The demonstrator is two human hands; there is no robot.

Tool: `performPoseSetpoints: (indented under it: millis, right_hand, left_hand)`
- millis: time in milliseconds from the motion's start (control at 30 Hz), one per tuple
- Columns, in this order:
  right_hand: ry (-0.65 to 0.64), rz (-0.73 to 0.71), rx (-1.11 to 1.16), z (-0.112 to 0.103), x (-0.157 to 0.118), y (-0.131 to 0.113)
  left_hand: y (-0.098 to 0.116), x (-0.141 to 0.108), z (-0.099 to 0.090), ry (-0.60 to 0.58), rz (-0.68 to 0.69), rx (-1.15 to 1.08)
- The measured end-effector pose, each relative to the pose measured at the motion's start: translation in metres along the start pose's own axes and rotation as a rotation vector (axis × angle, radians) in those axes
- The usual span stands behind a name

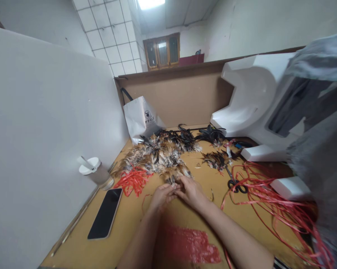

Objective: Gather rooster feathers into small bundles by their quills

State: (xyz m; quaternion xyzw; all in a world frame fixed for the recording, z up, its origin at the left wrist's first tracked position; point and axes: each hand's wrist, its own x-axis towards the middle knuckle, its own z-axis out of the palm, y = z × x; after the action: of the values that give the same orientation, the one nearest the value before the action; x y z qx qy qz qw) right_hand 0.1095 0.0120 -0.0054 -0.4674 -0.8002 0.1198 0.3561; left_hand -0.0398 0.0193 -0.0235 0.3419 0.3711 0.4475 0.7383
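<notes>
Tuft (169, 174): at the hands' 12 o'clock
Left hand (163, 194), right hand (190, 189): fingers together, seemingly clamped on its near end
Handwork: likely gathering — next move calls for a steady pinch
Red strips (134, 182): 10 o'clock
Scissors (236, 186): 2 o'clock

Feathers (162, 151) on table (126, 224), phone (106, 213) front left, scissors (234, 183) right.

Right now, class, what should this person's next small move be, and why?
Perhaps ease the feather bunch toward the body: the left hand and right hand meet at its near end, while its far side seems to lie against the feather pile, where feathers could tangle.
</notes>
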Motion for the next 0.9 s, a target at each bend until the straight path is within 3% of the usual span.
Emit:
performPoseSetpoints:
  millis: [233,433,633,733,900]
  right_hand:
    - [-0.002,-0.007,-0.079,0.002,-0.001,0.001]
    - [0.039,0.092,-0.052,0.007,-0.002,-0.002]
    - [0.027,0.158,-0.011,-0.001,0.002,0.009]
    - [-0.045,0.179,-0.084,-0.001,0.002,0.015]
    - [-0.226,0.164,-0.245,0.012,-0.003,0.013]
  left_hand:
    - [-0.003,-0.001,0.003,0.006,-0.023,0.012]
    - [-0.004,-0.001,0.005,-0.026,0.013,0.042]
    - [0.004,0.006,-0.006,0.169,0.142,-0.043]
    - [0.007,0.010,-0.014,0.257,0.199,-0.106]
    - [0.005,0.012,-0.021,0.285,0.230,-0.141]
